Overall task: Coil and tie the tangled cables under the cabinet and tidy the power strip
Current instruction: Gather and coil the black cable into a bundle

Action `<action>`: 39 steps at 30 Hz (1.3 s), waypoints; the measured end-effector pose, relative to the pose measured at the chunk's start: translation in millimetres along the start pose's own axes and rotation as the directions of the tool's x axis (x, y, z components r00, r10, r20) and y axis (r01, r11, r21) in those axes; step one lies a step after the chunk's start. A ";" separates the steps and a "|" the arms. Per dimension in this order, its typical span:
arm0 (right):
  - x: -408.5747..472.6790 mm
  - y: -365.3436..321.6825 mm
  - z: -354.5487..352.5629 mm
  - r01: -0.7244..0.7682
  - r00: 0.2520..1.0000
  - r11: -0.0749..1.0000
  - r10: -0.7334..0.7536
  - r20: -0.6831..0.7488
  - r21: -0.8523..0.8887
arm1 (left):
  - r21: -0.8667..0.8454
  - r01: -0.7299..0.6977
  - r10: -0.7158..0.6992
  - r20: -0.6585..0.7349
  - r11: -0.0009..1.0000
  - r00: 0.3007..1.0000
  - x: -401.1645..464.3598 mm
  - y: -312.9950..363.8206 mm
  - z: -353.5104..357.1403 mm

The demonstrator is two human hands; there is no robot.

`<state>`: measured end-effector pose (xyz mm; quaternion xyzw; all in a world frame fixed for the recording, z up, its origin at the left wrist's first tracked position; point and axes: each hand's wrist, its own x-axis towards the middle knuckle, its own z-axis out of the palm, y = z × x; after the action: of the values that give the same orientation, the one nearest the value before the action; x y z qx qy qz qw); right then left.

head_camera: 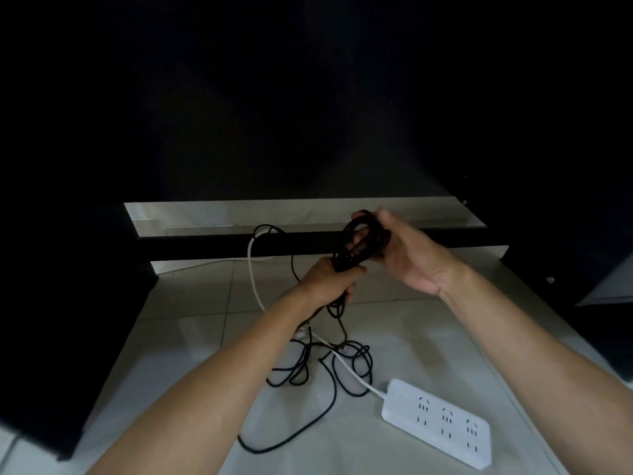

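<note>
A bundle of black cable loops (356, 241) is held up in front of the dark cabinet. My left hand (329, 279) grips the lower end of the coil. My right hand (407, 258) holds its upper loops, fingers curled around them. More black cable (329, 375) hangs from the coil and lies tangled on the tiled floor. A white power strip (442, 423) lies flat at the lower right. Its white cord (253, 279) runs up through the tangle toward the gap under the cabinet.
The dark cabinet (308, 97) fills the upper view, with a low black rail (239, 246) across its base. Dark cabinet sides (61, 320) stand at left and right. Pale floor tiles (428, 337) lie between them.
</note>
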<state>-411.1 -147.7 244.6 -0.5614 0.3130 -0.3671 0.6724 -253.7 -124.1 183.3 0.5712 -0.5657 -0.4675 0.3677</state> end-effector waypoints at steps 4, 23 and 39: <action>-1.1 -4.1 11.7 0.032 0.996 0.999 -0.036 -0.085 -0.043 | -0.074 0.019 -0.016 0.040 0.997 0.999 -0.4 1.3 -1.9; 1.6 2.1 28.0 -0.035 0.856 0.994 -0.024 -0.516 -0.104 | 0.101 -0.232 0.221 0.113 0.967 0.969 -10.8 34.9 15.2; 13.2 4.0 10.8 -0.060 0.866 0.886 -0.183 -0.466 -0.460 | -0.100 -0.078 0.088 0.094 0.992 0.992 -13.7 19.0 15.5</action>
<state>-394.4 -152.8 242.4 -0.6008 0.5343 -0.4359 0.4044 -273.2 -110.5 198.4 0.5050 -0.5833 -0.5060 0.3856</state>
